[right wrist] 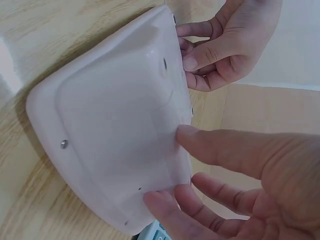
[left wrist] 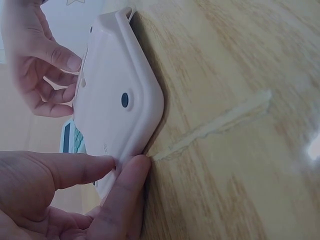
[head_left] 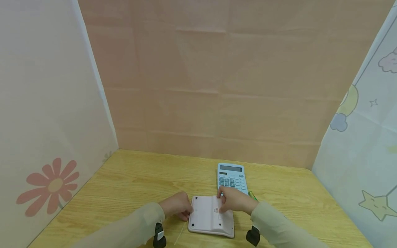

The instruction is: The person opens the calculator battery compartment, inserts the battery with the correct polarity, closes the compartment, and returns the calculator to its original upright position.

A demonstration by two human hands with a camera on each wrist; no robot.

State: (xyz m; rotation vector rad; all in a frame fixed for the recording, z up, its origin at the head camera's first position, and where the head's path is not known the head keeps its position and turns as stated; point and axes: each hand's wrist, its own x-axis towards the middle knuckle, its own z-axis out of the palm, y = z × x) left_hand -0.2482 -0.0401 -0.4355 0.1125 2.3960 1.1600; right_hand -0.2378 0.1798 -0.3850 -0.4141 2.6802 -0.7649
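A pale pink calculator (head_left: 203,217) lies face down on the wooden table, its back showing a raised ridge, dark round feet and small screws. Thumb and fingers of my left hand (head_left: 177,205) pinch its left edge, seen close up in the left wrist view. On the other side, my right hand (head_left: 234,200) rests over the ridge. In the right wrist view the right thumb (right wrist: 220,150) touches the ridge by a cover seam, and the fingertips lie on the back near the far edge. The front of the pink calculator is hidden.
A light blue calculator (head_left: 231,175) lies face up behind my right hand, partly covered by it. A thin green object (head_left: 252,195) pokes out beside it. A pale strip mark (left wrist: 215,125) runs across the tabletop. Patterned sheets stand at both sides, a plain one behind.
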